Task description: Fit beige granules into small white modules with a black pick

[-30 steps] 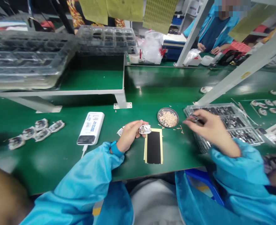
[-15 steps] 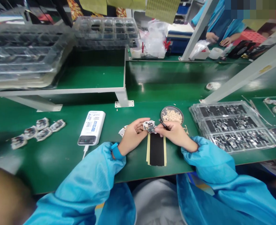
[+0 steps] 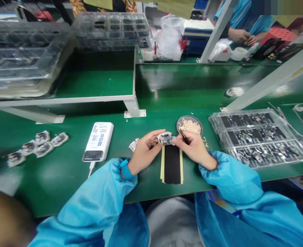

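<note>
Between the fingers of my left hand [image 3: 146, 151] is a small white-framed electronic part [image 3: 163, 137]. My right hand [image 3: 194, 147] pinches a small grey metallic piece [image 3: 171, 140] against that part's right side, and a black pen-like tool [image 3: 183, 136] also sits in its grip. Below both hands lies a black pad with yellow edges [image 3: 172, 166]. A round dish [image 3: 189, 124] of tiny beige pieces stands just behind my right hand. Another white-framed part [image 3: 133, 144] lies on the table left of my left hand, partly hidden by it.
A white power bank [image 3: 98, 141] with a cable lies at left, beyond it several white-framed parts [image 3: 42, 138]. Clear compartment trays [image 3: 259, 139] hold small components at right. A raised shelf [image 3: 97, 99] carries more trays. Across the bench, another person's hands [image 3: 245, 37] are visible.
The held part and the grey piece have turned slightly and now lie more in line. The view has shifted a little. Across the bench, the other person's hands have come together.
</note>
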The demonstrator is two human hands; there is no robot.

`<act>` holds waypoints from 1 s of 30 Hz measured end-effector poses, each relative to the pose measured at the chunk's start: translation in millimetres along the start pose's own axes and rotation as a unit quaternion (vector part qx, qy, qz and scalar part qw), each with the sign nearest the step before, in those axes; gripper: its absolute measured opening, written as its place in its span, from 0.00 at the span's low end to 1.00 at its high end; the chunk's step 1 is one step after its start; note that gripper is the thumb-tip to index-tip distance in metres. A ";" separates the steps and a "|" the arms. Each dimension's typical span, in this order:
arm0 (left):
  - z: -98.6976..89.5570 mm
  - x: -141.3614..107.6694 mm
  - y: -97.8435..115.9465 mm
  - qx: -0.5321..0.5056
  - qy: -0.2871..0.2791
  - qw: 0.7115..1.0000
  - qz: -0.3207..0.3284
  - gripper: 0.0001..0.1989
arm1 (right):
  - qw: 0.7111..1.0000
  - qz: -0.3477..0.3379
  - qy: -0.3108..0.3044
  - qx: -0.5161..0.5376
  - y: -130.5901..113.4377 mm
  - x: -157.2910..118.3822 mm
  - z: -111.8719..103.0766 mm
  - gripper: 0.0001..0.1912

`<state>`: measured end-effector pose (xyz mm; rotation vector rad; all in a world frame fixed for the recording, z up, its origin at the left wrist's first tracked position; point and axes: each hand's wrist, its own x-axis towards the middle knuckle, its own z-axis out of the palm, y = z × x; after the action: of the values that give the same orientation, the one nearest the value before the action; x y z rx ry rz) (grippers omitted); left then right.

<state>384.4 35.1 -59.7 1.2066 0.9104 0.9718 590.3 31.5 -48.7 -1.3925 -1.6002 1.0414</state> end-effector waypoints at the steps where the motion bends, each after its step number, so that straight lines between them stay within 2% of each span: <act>1: -0.1 0.0 -0.3 0.003 0.000 1.000 0.001 0.22 | 1.000 0.000 -0.008 0.004 0.0 -0.6 1.5 0.17; 7: 0.0 -0.6 0.2 0.019 -0.012 1.000 0.001 0.25 | 0.998 0.031 -0.047 0.039 2.8 -0.4 8.5 0.18; 14: 1.5 -2.1 3.1 0.077 -0.011 0.997 0.015 0.26 | 0.995 0.059 -0.039 0.077 6.2 2.4 10.2 0.20; 19: 2.9 -1.8 0.4 0.105 0.011 0.994 0.018 0.26 | 0.992 0.067 -0.042 0.097 8.0 2.8 11.4 0.21; 25: 2.7 -4.2 -0.4 0.233 0.048 0.969 0.062 0.21 | 0.990 0.079 -0.045 0.108 7.3 2.8 12.8 0.22; 30: 1.6 -7.0 4.2 0.287 0.049 0.952 0.099 0.19 | 0.989 0.074 -0.047 0.115 7.3 2.3 12.2 0.23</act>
<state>383.2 28.4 -55.0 1.7789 1.2185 0.9599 581.5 33.2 -59.9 -1.3362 -1.4065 1.3534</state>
